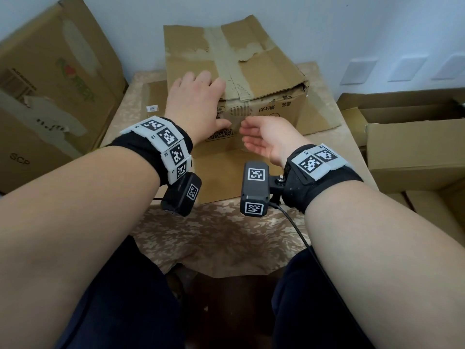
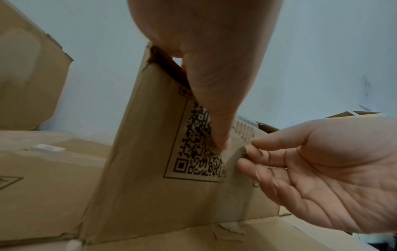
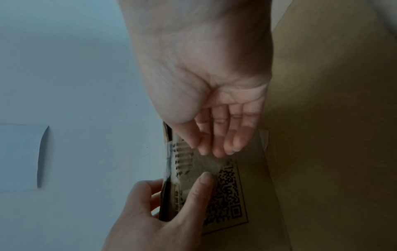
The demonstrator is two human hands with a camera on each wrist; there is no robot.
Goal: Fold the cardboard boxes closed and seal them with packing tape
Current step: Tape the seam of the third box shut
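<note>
- Left hand (image 1: 198, 102), at centre frame, is gripping the box (image 1: 261, 79) top edge: keep it pressing the flaps flat.
- Right hand (image 1: 266, 137), open and empty, is touching the tape (image 2: 234, 152) on the box front: rub it flat.

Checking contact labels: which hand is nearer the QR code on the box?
Left. The left hand has its thumb on the QR code; the right hand is beside it, fingertips on the tape.

Two bare forearms reach forward, each wrist wearing a black band. The left hand (image 1: 195, 102) lies palm down, fingers wrapped over an edge, thumb pressing. The right hand (image 1: 266, 136) faces palm left, fingers (image 2: 266, 159) straight and relaxed.
</note>
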